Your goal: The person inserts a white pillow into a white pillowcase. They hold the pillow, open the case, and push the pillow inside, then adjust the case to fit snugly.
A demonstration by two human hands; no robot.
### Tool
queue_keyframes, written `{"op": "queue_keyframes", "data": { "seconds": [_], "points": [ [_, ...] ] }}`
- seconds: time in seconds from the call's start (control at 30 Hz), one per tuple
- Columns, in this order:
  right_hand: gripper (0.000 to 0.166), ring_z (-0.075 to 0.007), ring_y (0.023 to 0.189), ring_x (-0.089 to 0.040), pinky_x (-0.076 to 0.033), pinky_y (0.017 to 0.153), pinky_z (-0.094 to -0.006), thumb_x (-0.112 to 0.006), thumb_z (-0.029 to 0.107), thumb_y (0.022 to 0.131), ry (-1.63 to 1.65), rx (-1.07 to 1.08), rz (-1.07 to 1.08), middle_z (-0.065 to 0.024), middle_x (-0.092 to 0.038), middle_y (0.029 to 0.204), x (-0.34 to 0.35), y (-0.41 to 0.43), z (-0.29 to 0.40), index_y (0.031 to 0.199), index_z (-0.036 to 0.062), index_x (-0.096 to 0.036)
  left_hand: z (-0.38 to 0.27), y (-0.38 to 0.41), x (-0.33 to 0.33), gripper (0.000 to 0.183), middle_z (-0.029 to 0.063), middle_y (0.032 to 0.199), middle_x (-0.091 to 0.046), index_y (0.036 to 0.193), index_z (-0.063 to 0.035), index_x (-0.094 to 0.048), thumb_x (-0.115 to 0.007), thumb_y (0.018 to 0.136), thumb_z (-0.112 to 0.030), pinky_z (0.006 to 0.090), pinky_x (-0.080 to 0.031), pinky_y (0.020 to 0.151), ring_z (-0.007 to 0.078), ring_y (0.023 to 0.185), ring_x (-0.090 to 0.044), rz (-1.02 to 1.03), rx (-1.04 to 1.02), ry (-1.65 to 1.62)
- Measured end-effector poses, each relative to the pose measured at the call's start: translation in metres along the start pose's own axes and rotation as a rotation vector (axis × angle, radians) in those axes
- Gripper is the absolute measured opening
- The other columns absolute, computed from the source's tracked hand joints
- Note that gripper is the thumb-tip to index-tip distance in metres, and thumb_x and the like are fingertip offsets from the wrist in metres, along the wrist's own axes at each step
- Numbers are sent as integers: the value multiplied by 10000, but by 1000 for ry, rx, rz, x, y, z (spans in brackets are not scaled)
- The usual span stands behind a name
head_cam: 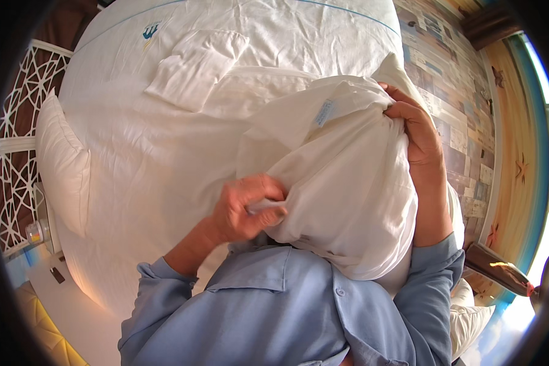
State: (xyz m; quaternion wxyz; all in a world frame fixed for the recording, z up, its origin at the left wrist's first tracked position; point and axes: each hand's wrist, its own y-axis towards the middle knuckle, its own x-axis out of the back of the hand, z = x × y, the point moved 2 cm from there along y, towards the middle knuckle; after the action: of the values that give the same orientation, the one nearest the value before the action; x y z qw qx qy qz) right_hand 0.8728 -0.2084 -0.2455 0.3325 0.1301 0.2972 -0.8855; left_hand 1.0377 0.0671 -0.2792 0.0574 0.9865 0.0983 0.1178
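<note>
A bulging white pillowcase (347, 192) lies bunched against my front, with a small pale-blue label (325, 113) on its cloth. Its rounded shape suggests a pillow inside, but the cloth hides any filling. My left hand (249, 208) pinches the near left edge of the fabric between thumb and fingers. On the far right side, my right hand (416, 130) grips a gathered fold, its thumb and fingertips on the cloth. Beyond it, a folded piece of white linen (199, 68) rests on the white bed sheet (155, 164).
A white pillow (64, 164) lies along the bed's left edge, beside a white lattice screen (29, 91). More white pillows (471, 318) sit at lower right. Patchwork plank flooring (453, 114) runs along the right. A yellow quilted panel (50, 329) is at lower left.
</note>
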Motion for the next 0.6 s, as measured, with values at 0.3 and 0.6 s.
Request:
{"op": "queue_keyframes", "data": {
  "seconds": [0.3, 0.6],
  "points": [
    [387, -140, 870, -668, -549, 794, -238, -522, -17, 845, 61, 122, 62, -95, -674, 1034, -2, -22, -1, 1223, -30, -600, 1, 115, 13, 668, 99, 1196, -657, 1320, -73, -589, -846, 704, -77, 335, -467, 994, 252, 1120, -618, -239, -217, 629],
    [361, -157, 866, -681, -560, 792, -244, -561, -54, 827, 109, 139, 52, -115, -685, 1007, -4, -24, 0, 1183, -23, -609, 85, 187, 4, 143, -35, 948, -652, 1113, -69, -638, -531, 1034, -121, 250, -512, 806, 59, 884, -602, 167, 188, -377]
  ]
}}
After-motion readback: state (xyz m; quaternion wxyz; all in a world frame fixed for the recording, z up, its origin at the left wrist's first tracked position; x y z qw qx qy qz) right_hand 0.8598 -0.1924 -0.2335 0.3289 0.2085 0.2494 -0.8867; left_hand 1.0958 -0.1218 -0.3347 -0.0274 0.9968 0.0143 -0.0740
